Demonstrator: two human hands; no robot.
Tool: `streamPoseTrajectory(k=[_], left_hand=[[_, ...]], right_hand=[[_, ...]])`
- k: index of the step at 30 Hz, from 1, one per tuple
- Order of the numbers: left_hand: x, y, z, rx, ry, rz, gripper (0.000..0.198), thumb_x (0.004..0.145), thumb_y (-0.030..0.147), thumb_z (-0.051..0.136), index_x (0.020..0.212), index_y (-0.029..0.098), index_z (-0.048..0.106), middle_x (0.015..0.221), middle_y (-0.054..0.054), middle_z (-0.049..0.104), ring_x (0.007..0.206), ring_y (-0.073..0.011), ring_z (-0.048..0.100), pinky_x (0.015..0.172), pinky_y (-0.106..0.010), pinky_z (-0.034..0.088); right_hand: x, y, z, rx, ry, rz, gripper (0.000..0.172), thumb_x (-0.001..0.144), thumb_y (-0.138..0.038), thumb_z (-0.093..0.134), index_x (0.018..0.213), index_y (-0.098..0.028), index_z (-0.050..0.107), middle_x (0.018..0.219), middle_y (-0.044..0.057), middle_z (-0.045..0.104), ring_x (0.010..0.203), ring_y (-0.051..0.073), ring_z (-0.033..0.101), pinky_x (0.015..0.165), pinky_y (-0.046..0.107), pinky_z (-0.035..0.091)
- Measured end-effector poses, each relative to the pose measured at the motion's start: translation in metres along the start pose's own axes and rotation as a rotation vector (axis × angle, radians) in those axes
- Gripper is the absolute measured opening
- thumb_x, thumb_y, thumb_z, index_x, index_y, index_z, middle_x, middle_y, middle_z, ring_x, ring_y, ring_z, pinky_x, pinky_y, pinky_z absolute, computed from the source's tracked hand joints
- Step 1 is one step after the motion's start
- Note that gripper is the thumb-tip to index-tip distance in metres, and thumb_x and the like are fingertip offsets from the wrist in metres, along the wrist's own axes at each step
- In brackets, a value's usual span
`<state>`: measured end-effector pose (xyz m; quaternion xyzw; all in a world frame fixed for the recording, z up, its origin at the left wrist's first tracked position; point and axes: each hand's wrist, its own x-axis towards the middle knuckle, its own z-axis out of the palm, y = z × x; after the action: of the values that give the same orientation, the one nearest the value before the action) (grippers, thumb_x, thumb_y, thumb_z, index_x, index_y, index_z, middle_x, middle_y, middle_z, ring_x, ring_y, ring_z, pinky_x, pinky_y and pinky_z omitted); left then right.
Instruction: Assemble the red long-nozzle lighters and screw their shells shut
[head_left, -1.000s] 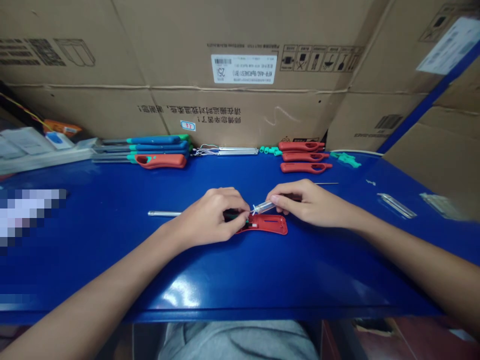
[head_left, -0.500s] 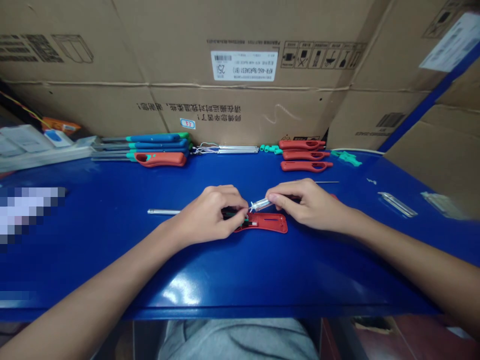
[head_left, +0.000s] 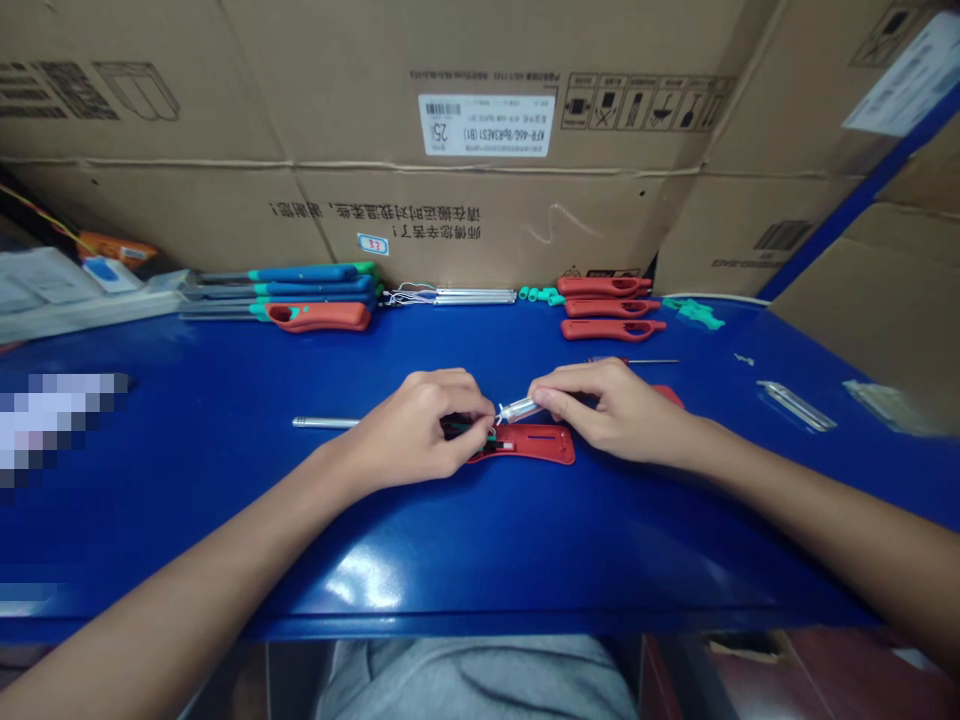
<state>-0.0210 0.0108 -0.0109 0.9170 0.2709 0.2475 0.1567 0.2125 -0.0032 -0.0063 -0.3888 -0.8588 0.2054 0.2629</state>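
A red plastic handle shell (head_left: 536,443) lies flat in the middle of the blue table (head_left: 480,550). My left hand (head_left: 420,430) is closed over its left end, pinching a small green and black part there. A thin metal tube (head_left: 326,422) sticks out to the left from under that hand. My right hand (head_left: 615,405) pinches a small clear tube (head_left: 519,408), whose tip points left toward my left fingers, just above the shell.
Finished blue-green and red tools (head_left: 300,297) lie at the back left, metal tubes with wires (head_left: 457,296) at the back middle, and three red shells (head_left: 607,308) with green bits (head_left: 694,312) at the back right. Cardboard boxes (head_left: 480,140) wall the back. Clear packets (head_left: 795,405) lie at right.
Both hands stay on the red shell. The clear tube in my right hand has crept slightly left and lower toward my left fingers.
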Motion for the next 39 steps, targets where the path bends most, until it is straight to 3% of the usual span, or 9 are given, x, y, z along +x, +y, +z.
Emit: streamPoseTrajectory(k=[33,39], left_hand=[[-0.001,0.000,-0.001,0.022,-0.014,0.009,0.021,0.087,0.014,0.052,0.083,0.015,0.072,0.077,-0.003,0.065,0.069,-0.0115,0.058,0.064,-0.023,0.044],[0.000,-0.001,-0.003,-0.010,-0.036,-0.032,0.019,0.087,0.015,0.053,0.085,0.016,0.072,0.080,-0.003,0.066,0.069,-0.0115,0.059,0.064,-0.024,0.044]], right_hand=[[-0.001,-0.003,0.001,0.012,-0.020,0.031,0.032,0.098,-0.030,0.043,0.085,-0.015,0.068,0.077,0.003,0.066,0.066,0.012,0.050,0.063,0.025,0.037],[-0.002,-0.008,-0.011,0.045,-0.114,0.104,0.027,0.092,-0.039,0.054,0.103,-0.017,0.066,0.073,0.001,0.066,0.062,0.012,0.055,0.058,0.024,0.039]])
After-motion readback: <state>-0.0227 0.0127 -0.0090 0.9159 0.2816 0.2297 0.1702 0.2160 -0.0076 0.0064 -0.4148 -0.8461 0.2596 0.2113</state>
